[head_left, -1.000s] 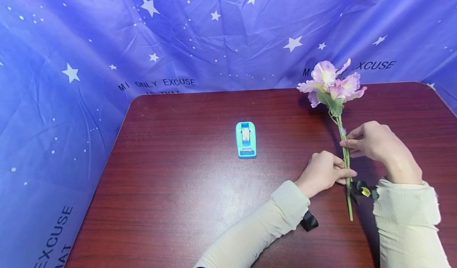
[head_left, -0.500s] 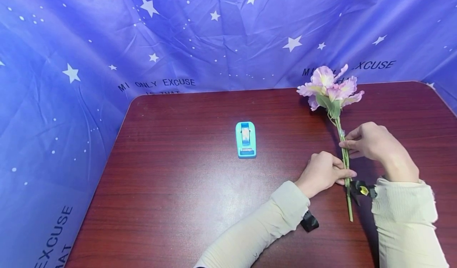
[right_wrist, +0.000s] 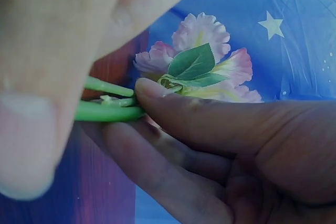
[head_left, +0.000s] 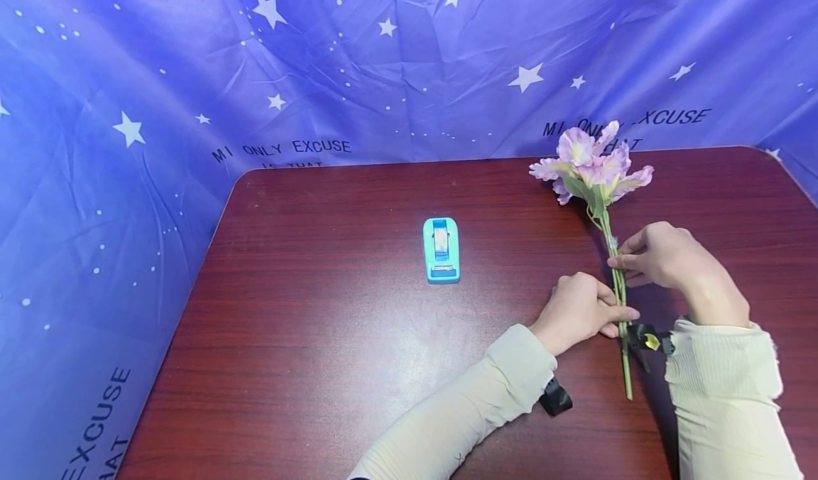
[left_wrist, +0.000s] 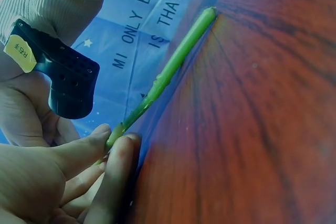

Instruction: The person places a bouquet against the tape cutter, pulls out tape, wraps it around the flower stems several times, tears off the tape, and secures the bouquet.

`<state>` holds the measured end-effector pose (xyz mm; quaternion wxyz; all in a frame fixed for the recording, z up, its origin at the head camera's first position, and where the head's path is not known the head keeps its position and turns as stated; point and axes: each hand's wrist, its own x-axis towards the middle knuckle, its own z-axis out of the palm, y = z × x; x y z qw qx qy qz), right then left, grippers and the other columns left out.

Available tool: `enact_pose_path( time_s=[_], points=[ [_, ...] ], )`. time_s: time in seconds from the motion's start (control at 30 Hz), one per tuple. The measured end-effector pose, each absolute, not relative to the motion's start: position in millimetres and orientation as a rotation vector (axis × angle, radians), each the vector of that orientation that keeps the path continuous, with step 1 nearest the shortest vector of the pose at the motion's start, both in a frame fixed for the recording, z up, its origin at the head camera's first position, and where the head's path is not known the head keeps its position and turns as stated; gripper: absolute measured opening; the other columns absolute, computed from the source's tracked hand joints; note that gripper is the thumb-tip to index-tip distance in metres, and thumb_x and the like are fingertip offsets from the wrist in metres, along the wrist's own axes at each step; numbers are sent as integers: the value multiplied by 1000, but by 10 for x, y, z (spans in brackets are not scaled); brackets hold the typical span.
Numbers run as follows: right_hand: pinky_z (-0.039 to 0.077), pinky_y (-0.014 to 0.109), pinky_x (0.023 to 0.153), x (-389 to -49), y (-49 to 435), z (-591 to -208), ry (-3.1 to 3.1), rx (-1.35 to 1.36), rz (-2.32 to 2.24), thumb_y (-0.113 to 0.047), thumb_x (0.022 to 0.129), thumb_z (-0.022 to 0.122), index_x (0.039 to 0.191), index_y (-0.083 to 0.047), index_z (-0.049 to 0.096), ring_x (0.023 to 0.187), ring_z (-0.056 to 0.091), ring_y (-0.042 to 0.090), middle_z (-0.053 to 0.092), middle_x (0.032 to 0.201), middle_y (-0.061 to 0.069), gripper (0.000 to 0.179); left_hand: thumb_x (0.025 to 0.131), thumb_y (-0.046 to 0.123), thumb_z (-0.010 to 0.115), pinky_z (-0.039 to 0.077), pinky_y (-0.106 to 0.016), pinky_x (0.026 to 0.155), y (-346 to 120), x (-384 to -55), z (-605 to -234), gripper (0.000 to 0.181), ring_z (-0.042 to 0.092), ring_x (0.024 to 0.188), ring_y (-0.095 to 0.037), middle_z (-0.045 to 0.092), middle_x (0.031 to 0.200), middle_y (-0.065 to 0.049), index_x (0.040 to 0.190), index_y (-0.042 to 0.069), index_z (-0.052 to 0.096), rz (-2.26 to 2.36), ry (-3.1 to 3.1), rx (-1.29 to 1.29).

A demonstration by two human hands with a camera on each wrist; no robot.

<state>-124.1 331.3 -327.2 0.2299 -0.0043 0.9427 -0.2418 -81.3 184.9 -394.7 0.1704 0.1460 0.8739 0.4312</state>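
Note:
Pale purple-pink flowers (head_left: 591, 164) with green leaves lean toward the far right edge of the table, their green stems (head_left: 627, 370) running down toward me. With thumb and fingers, my left hand (head_left: 578, 309) pinches the stems low down; a bare stem end (left_wrist: 181, 48) sticks out past it in the left wrist view. Higher up, below the leaves, my right hand (head_left: 671, 260) pinches the same bundle from the right. The right wrist view shows more than one stem (right_wrist: 107, 109) entering the grip of the right thumb (right_wrist: 205, 119), with the left thumb (right_wrist: 26, 140) blurred in front.
A light-blue tape dispenser (head_left: 441, 249) stands mid-table, left of the hands. Black wrist cameras (left_wrist: 73, 82) hang close to the stems. Behind the dark red wooden table (head_left: 307, 309) hangs a blue star-patterned cloth (head_left: 409, 61).
The flower heads have sunk slightly toward the table, and my right hand has come down a little with them. My left hand has kept its grip on the lower stems nearly in place.

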Motion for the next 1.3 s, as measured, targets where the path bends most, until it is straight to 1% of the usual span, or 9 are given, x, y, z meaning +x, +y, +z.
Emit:
enact_pose_path(
  time_s=[0.17,0.53,0.73,0.87,1.03,1.3],
  points=[
    [34,70,97,-1251,3311,-3301,2573,-15,-686,-14,94,66,109,18,64,73,75,28,74,83,21,35,83,37,79,37,-2,57,1844,-806,-3949,18,53,41,13,63,49,14,69,24,76,1239,2464,389],
    [33,71,98,-1268,3299,-3326,2572,-12,-676,-14,94,66,107,15,66,74,75,29,74,84,21,32,82,37,79,37,-1,60,1843,-811,-3936,16,53,40,13,62,47,15,71,26,77,1239,2462,347],
    [35,71,95,-1273,3295,-3352,2608,-44,-647,-14,94,65,102,13,69,71,75,28,74,80,19,29,81,38,80,38,-1,61,1850,-804,-3949,15,53,40,12,62,47,15,72,26,77,1259,2453,305],
    [35,71,96,-1272,3295,-3348,2607,-40,-644,-15,94,65,103,13,69,72,75,28,74,80,19,30,80,39,81,38,-1,63,1860,-804,-3945,16,53,40,12,61,47,15,71,27,76,1260,2455,284],
    [32,72,97,-1266,3294,-3334,2580,-9,-661,-16,95,65,106,14,68,74,75,28,74,80,19,32,81,39,80,39,0,65,1863,-805,-3941,14,53,40,12,62,48,16,74,27,76,1265,2452,286],
    [30,72,98,-1261,3292,-3326,2580,-2,-651,-17,95,65,107,14,68,75,75,30,74,78,17,33,81,38,80,38,1,69,1849,-801,-3955,10,54,42,13,64,50,16,80,28,78,1242,2481,324]
  ],
)
